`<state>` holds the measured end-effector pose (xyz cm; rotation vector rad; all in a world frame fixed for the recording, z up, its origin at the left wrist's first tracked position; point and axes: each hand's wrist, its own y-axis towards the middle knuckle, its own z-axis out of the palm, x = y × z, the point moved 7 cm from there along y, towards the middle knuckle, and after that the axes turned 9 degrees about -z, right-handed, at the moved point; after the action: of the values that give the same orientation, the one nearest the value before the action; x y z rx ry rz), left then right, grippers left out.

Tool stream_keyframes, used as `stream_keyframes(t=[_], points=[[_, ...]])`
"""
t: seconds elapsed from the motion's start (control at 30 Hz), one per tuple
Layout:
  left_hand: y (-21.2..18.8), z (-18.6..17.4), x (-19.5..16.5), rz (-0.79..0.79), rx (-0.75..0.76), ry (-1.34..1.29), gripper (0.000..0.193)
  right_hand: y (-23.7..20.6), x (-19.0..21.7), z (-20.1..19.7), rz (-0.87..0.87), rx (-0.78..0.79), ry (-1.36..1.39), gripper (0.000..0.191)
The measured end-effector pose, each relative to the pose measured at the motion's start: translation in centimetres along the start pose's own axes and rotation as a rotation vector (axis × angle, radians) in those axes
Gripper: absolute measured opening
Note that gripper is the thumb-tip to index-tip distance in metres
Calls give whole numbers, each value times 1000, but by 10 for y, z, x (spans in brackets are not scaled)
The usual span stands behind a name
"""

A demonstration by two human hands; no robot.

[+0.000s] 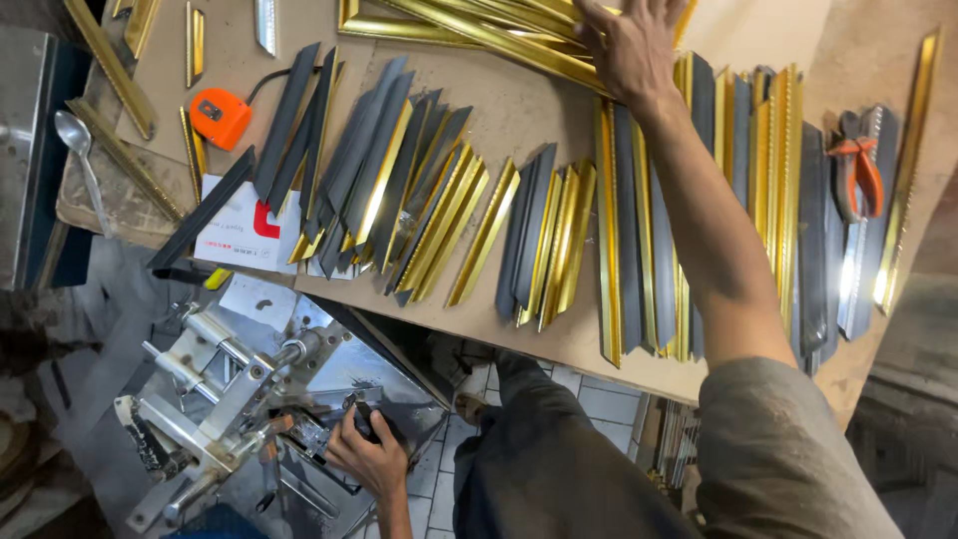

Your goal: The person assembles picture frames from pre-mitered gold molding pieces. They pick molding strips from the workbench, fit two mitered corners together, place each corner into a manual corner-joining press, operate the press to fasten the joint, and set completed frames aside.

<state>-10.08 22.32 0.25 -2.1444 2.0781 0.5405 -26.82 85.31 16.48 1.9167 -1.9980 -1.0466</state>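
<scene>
Head view: right hand [631,45] reaches to the far edge of the worktop [519,110], fingers spread flat on a bundle of long gold frame mouldings [469,30], pressing rather than clasping. Mouldings are slim, glossy and ribbed. Left hand [367,454] is below the near edge, closed around a dark knob [365,421] on the metal cutting machine [230,389].

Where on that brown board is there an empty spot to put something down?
Bare board shows between the fanned grey and gold strips and the long gold strips under the right hand. Another patch lies above the orange tape measure. The right side is crowded with strips up to the orange pliers.
</scene>
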Motion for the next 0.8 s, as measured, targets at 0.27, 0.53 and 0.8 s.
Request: stream_keyframes(t=[0.27, 0.53, 0.8], points=[[2, 0, 4, -2, -6, -41, 37, -74, 159, -36, -454, 309, 638, 39], [7, -14, -16, 19, -37, -18, 36, -82, 193, -5, -568, 667, 399, 50], [5, -68, -167, 360, -82, -217, 45, -121, 225, -148, -489, 507, 733, 31]])
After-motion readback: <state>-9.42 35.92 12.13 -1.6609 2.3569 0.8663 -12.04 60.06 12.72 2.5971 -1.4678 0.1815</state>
